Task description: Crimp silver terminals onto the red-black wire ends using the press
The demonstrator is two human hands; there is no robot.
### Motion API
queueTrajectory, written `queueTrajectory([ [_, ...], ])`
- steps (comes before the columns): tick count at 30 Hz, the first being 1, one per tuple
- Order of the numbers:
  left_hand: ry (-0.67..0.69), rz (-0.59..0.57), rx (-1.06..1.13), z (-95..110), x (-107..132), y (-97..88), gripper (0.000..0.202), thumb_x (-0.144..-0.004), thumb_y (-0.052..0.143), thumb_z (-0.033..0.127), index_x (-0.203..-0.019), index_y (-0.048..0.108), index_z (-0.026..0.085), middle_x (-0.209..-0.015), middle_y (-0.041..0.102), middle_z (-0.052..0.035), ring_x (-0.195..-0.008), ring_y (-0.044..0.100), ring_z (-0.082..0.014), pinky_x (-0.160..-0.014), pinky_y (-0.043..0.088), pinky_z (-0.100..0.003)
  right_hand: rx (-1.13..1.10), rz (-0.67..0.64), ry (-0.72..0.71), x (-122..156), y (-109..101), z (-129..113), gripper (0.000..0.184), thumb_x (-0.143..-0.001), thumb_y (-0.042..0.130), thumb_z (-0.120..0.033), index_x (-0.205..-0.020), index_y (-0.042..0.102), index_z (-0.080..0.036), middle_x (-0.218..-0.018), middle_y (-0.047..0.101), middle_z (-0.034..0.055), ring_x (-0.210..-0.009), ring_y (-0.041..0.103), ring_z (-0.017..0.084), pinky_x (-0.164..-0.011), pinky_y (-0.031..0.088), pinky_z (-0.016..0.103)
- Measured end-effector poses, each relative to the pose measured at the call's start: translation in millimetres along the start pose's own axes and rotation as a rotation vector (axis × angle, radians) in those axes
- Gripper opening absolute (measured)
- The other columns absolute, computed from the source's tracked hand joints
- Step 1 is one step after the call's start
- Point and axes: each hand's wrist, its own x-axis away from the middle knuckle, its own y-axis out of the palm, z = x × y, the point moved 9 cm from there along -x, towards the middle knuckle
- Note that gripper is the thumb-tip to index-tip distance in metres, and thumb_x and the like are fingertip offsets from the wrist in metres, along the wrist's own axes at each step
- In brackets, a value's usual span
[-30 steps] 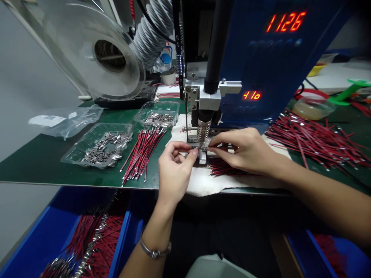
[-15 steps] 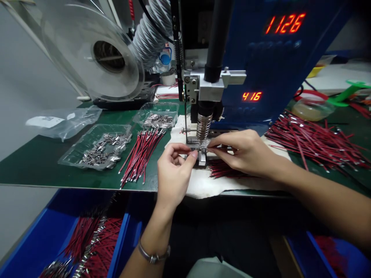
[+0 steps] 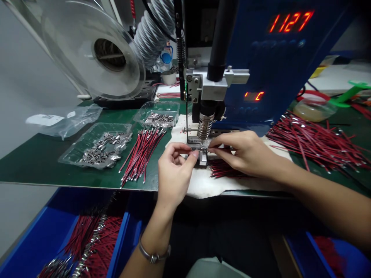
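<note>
My left hand point(image 3: 173, 170) pinches a small metal part at the fixture point(image 3: 203, 155) under the machine's metal head point(image 3: 204, 127). From the right, my right hand point(image 3: 245, 151) pinches a thin wire end at the same fixture. Both sets of fingertips almost meet beneath the head. What sits between the fingers is too small to name exactly. A white cloth point(image 3: 203, 181) lies under both hands, with a few red wires point(image 3: 223, 170) beneath my right palm.
A blue machine point(image 3: 278, 61) shows red digits 1127 point(image 3: 290, 22). Clear trays of metal terminals point(image 3: 100, 148) and a red wire bundle point(image 3: 142, 152) lie left. A big red wire pile point(image 3: 315, 141) lies right. A clear reel point(image 3: 95, 50) stands back left. Blue bins point(image 3: 69, 239) sit below the table edge.
The machine head has risen from the fixture. The upper counter went from 1126 to 1127 and the lower display changed. Both hands stayed pinched at the fixture.
</note>
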Motion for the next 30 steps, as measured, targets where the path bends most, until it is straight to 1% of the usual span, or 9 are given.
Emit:
queueTrajectory([
  [10, 0.011, 0.003, -0.006, 0.5, -0.4, -0.1, 0.022, -0.075, 0.073, 0.026, -0.087, 0.058, 0.015, -0.083, 0.061, -0.0027, -0.057, 0.05, -0.0073, -0.054, 0.039, -0.019, -0.015, -0.005, 0.023, 0.2, 0.8, 1.5, 0.014, -0.087, 0.058, -0.02, -0.094, 0.069, -0.015, -0.086, 0.072, 0.0037, -0.069, 0.063, 0.013, -0.064, 0.043, 0.023],
  [20, 0.003, 0.002, -0.007, -0.8, 0.2, 0.8, 0.022, -0.075, 0.073, 0.025, -0.087, 0.058, 0.015, -0.08, 0.06, -0.0022, -0.057, 0.048, -0.0069, -0.053, 0.038, -0.019, -0.019, -0.004, 0.022, 0.7, 1.6, 2.4, 0.014, -0.087, 0.058, -0.02, -0.095, 0.069, -0.015, -0.086, 0.072, 0.0024, -0.07, 0.063, 0.013, -0.066, 0.043, 0.023],
  [26, -0.005, 0.014, -0.003, 1.0, 0.2, 0.3, 0.022, -0.073, 0.074, 0.025, -0.085, 0.058, 0.015, -0.08, 0.06, -0.0024, -0.056, 0.048, -0.0068, -0.052, 0.037, -0.019, -0.011, 0.003, 0.017, 1.3, 0.8, 1.7, 0.013, -0.087, 0.058, -0.02, -0.094, 0.069, -0.015, -0.085, 0.072, 0.003, -0.069, 0.063, 0.013, -0.064, 0.043, 0.022],
  [30, 0.003, 0.007, -0.006, 0.4, 0.6, -0.1, 0.022, -0.075, 0.073, 0.025, -0.087, 0.058, 0.015, -0.08, 0.06, -0.002, -0.057, 0.048, -0.0067, -0.052, 0.038, -0.018, -0.003, 0.008, 0.01, 1.4, 0.9, 0.6, 0.013, -0.087, 0.058, -0.019, -0.094, 0.068, -0.015, -0.084, 0.071, 0.0027, -0.069, 0.063, 0.013, -0.064, 0.042, 0.022],
])
